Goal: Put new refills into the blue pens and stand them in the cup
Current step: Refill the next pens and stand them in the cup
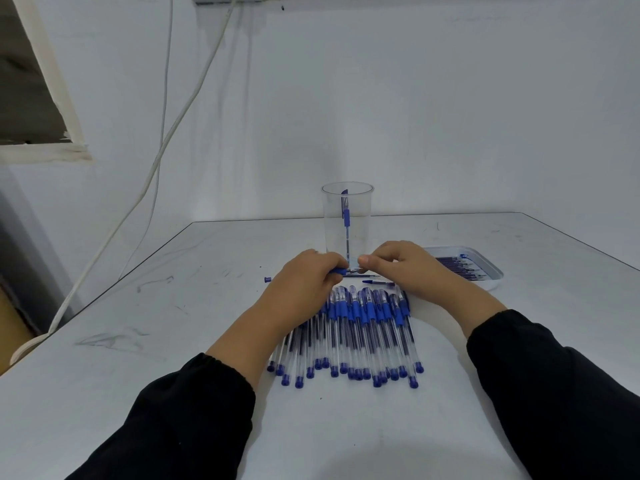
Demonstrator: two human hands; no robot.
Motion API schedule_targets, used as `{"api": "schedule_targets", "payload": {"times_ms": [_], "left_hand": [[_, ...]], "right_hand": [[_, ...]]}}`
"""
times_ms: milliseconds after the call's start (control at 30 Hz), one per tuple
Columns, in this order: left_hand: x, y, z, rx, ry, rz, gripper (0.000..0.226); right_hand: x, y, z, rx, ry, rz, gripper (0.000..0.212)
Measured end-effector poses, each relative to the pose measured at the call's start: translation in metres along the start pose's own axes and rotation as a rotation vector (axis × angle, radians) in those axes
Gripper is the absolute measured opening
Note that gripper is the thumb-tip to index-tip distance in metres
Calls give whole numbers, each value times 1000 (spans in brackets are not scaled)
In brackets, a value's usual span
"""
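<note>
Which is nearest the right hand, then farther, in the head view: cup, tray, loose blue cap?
1. Cup, just behind the right hand.
2. Tray, to its right.
3. Loose blue cap, left, beyond the left hand.

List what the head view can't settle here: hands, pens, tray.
- Head view: the pen part pinched between left hand and right hand is mostly covered by fingers; too small to tell refill from tip.
- Left end of the pen pile: hidden under the left wrist, so no count.
- Tray: its near left end sits behind the right hand; the refills blur together.
- Cup: base hidden behind both hands.
</note>
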State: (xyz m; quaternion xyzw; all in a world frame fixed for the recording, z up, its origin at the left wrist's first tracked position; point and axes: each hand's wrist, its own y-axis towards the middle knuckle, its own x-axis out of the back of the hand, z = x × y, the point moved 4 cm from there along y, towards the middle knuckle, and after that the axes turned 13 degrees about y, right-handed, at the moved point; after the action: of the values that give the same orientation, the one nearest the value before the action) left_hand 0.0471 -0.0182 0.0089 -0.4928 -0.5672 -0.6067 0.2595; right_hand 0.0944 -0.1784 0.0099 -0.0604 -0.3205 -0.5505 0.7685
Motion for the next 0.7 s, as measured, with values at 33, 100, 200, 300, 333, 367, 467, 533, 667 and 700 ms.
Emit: {"api": "schedule_targets", "payload": {"times_ms": [33,100,200,300,333,367,467,533,667,700], "left_hand": [[0,0,-1,-19,9,-19,25],[1,1,-2,-52,48,-61,24],[4,2,1,2,49,-96,23],[3,3,2,26,35,-87,24],[3,2,2,24,28,-77,24],[2,2,2,24,20,-71,24],[2,2,3,30,15,-75,24],[2,2,2,36,13,-81,24],[3,3,2,38,34,-73,25],[2,2,2,35,44,-72,25]], "right_hand": [[-3,-1,2,-4,27,14,44],[-6,-2,2,-18,77,58,33],[-8,-3,3,-23,165,67,14],[-4,-1,4,22,241,-4,3],[-3,-1,4,33,260,-19,3],[-2,0,4,40,269,-23,5],[-1,-2,3,14,280,-4,3],[1,-2,0,-31,276,-37,21],[-1,0,-2,-58,263,-30,27],[-1,-1,-2,-53,277,-17,22]]}}
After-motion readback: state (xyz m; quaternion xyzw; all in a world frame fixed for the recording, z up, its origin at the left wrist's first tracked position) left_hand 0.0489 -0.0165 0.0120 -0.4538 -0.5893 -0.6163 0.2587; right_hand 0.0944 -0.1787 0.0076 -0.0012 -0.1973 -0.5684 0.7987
